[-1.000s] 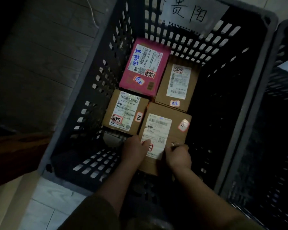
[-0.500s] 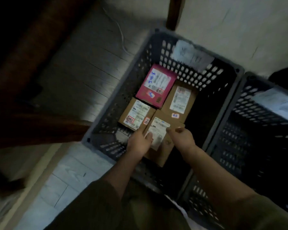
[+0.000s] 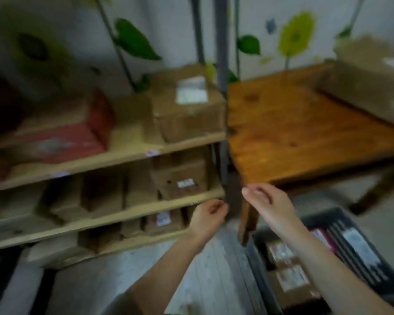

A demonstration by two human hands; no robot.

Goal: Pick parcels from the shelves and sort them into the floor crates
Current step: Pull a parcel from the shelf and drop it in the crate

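On my far left a red parcel lay flat on the top board of the wooden shelves, blurred by my head's motion. Further right on the same board sat a brown box with a white label, right at the shelf's end. On the board below stood a row of cardboard parcels, the rightmost one carrying a small label; smaller boxes filled the lowest board.

My left hand hung empty in front of the shelf's right end, fingers loosely curled and clamped on nothing. A grey metal post rose just beside the shelf edge, between the shelves and the orange wooden table.

My right hand was empty too, fingers spread a little and slightly bent, in front of the table's near corner. A large cardboard box sat on the table's far right. Below my right forearm, the dark floor crate held labelled parcels, one of them pink, under the table's edge.
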